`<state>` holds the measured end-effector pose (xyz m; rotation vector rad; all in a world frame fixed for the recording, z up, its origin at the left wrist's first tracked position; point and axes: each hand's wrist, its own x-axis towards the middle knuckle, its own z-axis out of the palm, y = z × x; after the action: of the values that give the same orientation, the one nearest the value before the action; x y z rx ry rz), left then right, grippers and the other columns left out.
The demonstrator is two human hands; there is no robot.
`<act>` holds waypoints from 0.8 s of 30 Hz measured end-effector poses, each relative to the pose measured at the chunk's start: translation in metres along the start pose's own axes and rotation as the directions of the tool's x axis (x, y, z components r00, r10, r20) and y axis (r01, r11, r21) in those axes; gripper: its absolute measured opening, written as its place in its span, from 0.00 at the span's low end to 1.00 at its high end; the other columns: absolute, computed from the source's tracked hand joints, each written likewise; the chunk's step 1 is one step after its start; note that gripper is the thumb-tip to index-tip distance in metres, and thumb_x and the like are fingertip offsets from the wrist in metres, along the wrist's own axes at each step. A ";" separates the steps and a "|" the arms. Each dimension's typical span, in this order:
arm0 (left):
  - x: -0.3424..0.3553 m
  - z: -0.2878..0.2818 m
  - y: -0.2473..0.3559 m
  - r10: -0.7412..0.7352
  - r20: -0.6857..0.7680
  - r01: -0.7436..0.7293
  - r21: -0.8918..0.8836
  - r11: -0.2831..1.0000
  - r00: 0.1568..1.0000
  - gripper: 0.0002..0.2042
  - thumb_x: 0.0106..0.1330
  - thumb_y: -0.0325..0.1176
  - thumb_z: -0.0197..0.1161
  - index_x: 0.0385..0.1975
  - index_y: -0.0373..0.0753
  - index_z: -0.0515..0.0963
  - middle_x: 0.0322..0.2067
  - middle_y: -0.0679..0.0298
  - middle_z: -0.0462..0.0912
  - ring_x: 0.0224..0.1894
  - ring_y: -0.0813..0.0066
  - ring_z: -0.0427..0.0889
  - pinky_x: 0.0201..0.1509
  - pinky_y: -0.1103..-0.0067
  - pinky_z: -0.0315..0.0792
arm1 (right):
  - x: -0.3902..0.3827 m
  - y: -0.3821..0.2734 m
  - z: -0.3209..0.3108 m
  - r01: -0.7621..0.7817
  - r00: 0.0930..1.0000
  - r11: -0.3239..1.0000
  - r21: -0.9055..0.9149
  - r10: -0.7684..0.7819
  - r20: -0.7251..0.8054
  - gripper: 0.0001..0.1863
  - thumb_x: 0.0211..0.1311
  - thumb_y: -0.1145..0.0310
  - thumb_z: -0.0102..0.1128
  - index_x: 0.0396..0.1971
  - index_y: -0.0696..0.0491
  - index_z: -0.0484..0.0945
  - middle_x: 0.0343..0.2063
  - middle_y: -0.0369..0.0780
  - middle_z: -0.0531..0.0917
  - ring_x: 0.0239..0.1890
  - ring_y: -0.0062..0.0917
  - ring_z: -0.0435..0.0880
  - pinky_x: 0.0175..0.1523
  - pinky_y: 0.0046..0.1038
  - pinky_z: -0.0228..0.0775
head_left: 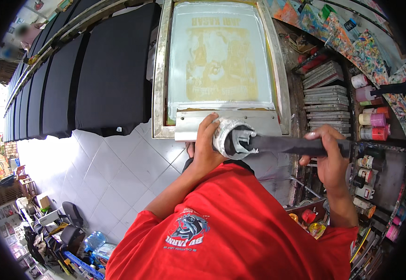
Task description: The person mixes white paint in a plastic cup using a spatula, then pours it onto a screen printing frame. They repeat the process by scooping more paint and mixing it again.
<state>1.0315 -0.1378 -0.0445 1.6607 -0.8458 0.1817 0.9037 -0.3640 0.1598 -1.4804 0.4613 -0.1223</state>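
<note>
My left hand (206,147) is closed around the side of a round, white-smeared ink tub (219,141), whose mouth is tilted toward the right. My right hand (330,154) grips a wide dark paddle (287,145), its far end at the tub's mouth among thick white ink. Right behind the tub, a metal-backed squeegee (186,122) lies across the near end of a screen-printing frame (281,60). The frame's mesh (177,56) carries a pale yellow stencil and whitish ink along its edges. The tub hides part of the squeegee.
Black fabric pieces (112,70) lie on boards in a row at left. Right of the frame are stacked grey slabs (326,107) and shelves of ink jars (374,120). White tiled floor (105,163) shows at left, with a chair (73,213). Another person (29,35) is far left.
</note>
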 end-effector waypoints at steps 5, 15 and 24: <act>0.031 0.008 -0.018 -0.212 0.051 0.216 -0.093 0.972 0.976 0.50 0.34 0.36 0.85 0.59 0.35 0.59 0.56 0.53 0.69 0.58 0.63 0.73 0.61 0.70 0.68 | 0.011 0.005 0.005 0.106 0.922 0.981 0.164 -0.035 -0.387 0.19 0.74 0.60 0.42 0.38 0.62 0.75 0.31 0.45 0.80 0.19 0.29 0.81 0.29 0.28 0.78; 0.070 0.009 -0.041 -0.102 0.267 0.222 -0.470 0.854 0.958 0.52 0.35 0.32 0.84 0.61 0.37 0.54 0.58 0.52 0.67 0.59 0.64 0.72 0.64 0.69 0.67 | 0.012 -0.094 0.049 0.677 0.728 0.418 -0.606 -0.505 0.464 0.17 0.61 0.55 0.62 0.33 0.57 0.82 0.32 0.46 0.83 0.24 0.30 0.85 0.27 0.28 0.78; 0.088 -0.024 -0.048 -0.012 0.305 0.157 -0.455 0.876 0.952 0.49 0.33 0.35 0.84 0.59 0.37 0.61 0.57 0.53 0.71 0.60 0.62 0.72 0.65 0.69 0.67 | 0.042 -0.115 0.083 0.827 0.537 0.276 -0.489 -0.135 0.832 0.16 0.54 0.55 0.65 0.37 0.50 0.81 0.33 0.38 0.82 0.29 0.31 0.84 0.30 0.29 0.76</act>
<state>1.1325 -0.1521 -0.0277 1.2655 -0.9461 -0.3263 0.9957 -0.3136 0.2641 -2.5445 -0.8031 0.1569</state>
